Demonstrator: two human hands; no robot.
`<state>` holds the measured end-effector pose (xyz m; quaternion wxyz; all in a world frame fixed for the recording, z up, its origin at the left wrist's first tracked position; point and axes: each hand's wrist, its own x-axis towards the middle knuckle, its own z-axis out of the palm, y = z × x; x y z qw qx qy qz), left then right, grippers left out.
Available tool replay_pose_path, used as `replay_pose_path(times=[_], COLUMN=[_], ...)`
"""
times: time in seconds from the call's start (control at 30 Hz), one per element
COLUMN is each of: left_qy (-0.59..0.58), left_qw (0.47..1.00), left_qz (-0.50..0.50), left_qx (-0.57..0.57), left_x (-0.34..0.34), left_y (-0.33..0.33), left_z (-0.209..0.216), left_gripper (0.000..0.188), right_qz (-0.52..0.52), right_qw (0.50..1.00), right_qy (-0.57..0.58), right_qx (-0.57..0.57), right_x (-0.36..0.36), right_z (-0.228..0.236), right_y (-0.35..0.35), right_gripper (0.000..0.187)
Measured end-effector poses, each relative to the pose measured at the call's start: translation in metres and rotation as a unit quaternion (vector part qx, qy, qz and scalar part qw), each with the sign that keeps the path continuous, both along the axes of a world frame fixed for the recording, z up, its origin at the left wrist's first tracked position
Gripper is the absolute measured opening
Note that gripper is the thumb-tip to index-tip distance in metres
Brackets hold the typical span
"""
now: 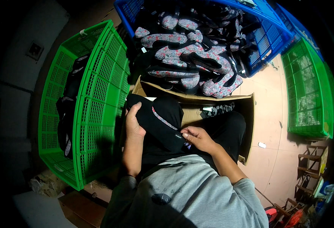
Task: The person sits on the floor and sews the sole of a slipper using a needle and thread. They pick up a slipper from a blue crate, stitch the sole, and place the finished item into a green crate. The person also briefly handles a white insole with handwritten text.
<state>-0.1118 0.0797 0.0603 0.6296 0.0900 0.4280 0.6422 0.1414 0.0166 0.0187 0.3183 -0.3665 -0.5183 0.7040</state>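
Note:
Over my lap lies a black fabric shoe [148, 121] with a narrow floral strip along its opening and a small label near one end. My left hand [135, 121] grips its far-left end, thumb on top and fingers behind, mostly hidden. Its near-right end is pinched between thumb and fingers of my right hand [197, 136], next to the label. A bit of purple shows just under the right hand; what it is I cannot make out.
Ahead, a blue plastic crate [263, 43] holds a heap of floral-and-black shoes [189, 51]. An open cardboard box [252, 114] stands around my knees. On the left, a green crate [102, 91] contains dark pieces; another green crate [307, 87] is at right. A wooden rack [310, 161] stands lower right.

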Motion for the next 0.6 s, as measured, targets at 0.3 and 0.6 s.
replay_pose_path(times=[0.3,0.6], left_qy=[-0.035,0.019], left_qw=[0.998,0.998], left_qz=[0.0,0.024], left_qx=[-0.056,-0.059], left_x=[-0.007,-0.003], left_y=[-0.005,-0.007], left_z=[-0.008,-0.005], left_gripper=[0.03,0.036], right_qz=[-0.001,-0.012], right_qw=[0.998,0.997], right_qy=[0.012,0.025], right_qx=[-0.057,-0.066], right_x=[-0.005,-0.007], right_z=[-0.002,-0.008], right_y=[-0.002,0.003], right_gripper=[0.023,0.021])
